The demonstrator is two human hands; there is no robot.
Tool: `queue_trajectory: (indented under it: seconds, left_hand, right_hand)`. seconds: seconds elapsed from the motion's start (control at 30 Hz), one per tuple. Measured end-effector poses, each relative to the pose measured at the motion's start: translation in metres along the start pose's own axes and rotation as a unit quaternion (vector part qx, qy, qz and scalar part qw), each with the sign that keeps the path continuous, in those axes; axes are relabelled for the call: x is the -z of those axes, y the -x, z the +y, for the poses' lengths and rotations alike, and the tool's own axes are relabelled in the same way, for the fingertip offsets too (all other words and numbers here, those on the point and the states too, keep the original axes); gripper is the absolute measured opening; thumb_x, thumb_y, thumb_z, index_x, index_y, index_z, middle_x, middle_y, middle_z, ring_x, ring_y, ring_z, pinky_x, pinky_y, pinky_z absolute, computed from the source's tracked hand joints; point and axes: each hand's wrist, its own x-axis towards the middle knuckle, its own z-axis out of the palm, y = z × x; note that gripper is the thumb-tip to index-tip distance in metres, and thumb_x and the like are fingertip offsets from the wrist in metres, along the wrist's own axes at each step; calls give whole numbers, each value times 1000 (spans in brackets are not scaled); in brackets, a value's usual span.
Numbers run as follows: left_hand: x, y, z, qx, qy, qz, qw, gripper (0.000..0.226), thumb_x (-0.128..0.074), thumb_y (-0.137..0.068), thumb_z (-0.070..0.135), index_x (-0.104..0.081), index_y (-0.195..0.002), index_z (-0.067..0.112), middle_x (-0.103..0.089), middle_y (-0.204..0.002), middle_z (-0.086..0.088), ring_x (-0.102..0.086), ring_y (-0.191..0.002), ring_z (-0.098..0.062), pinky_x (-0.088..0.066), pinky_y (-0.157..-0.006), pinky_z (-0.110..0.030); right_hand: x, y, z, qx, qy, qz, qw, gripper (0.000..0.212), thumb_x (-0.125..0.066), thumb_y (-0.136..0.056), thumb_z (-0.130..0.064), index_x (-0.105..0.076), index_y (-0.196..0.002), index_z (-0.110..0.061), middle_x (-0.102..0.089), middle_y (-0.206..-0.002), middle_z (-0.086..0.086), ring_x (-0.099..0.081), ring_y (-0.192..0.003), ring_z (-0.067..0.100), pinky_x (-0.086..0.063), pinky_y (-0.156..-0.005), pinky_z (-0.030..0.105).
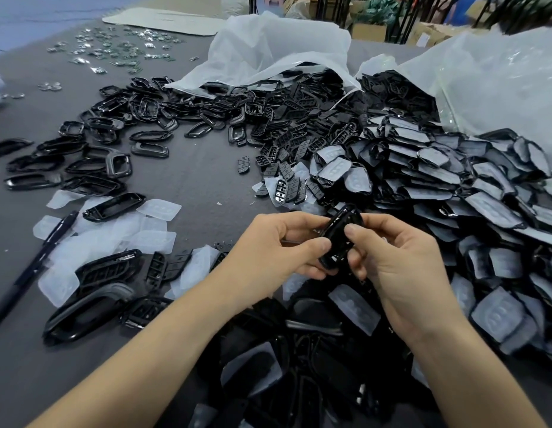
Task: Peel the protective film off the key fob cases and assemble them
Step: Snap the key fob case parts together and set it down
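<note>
Head view: left hand [268, 251] and right hand [398, 267] are both pinching one glossy key fob case [339, 239], each grip clamped on it; I'd be squeezing evenly along its edges.

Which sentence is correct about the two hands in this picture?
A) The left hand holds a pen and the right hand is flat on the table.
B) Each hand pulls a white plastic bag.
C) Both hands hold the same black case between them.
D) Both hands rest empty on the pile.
C: the left hand and the right hand both grip one black case with thumbs and fingers, while the pen lies untouched on the table.
</note>
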Motion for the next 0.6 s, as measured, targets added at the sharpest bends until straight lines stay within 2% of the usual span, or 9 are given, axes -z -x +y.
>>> queue_trajectory:
  seconds: [0.2,0.3,0.43,0.53,0.6]
  left_hand:
    - [-1,2,0,-37,-60,-9,997,38,-60,-88,-6,-69,-91,31,-75,-79,9,-70,-74,-2,-52,-65,-12]
    - [-1,2,-3,-46,-78,-4,996,34,-63,-87,-4,-69,-88,29,-74,-77,9,-70,-73,-2,-52,-64,-13]
    - [-1,2,-7,-70,-135,16,988,15,-69,-85,4,-65,-87,18,-68,-66,8,-65,-62,-3,-50,-60,-15]
    - [-1,3,-9,-92,-205,20,974,14,-66,-87,6,-58,-86,17,-58,-52,10,-54,-48,4,-40,-57,-6]
    - [-2,3,-10,-96,-220,30,970,13,-64,-88,5,-56,-88,15,-60,-51,6,-58,-47,3,-41,-56,-6]
  right_hand:
    - [4,2,0,29,76,0,997,13,-67,-82,2,-65,-77,-9,-53,-49,-4,-48,-39,8,-37,-37,17]
    - [4,3,-1,25,96,1,995,12,-69,-81,1,-64,-76,-9,-51,-48,-4,-45,-37,8,-34,-36,16]
    - [3,4,0,23,112,-1,993,17,-70,-80,0,-62,-71,-12,-50,-45,-6,-43,-35,8,-33,-35,14]
    - [1,4,-1,30,127,-19,991,17,-69,-80,0,-62,-71,-12,-55,-49,-5,-45,-36,8,-34,-36,14]
    - [2,4,-3,27,135,-38,990,12,-70,-81,-3,-64,-76,-12,-59,-55,-6,-49,-42,6,-38,-40,14]
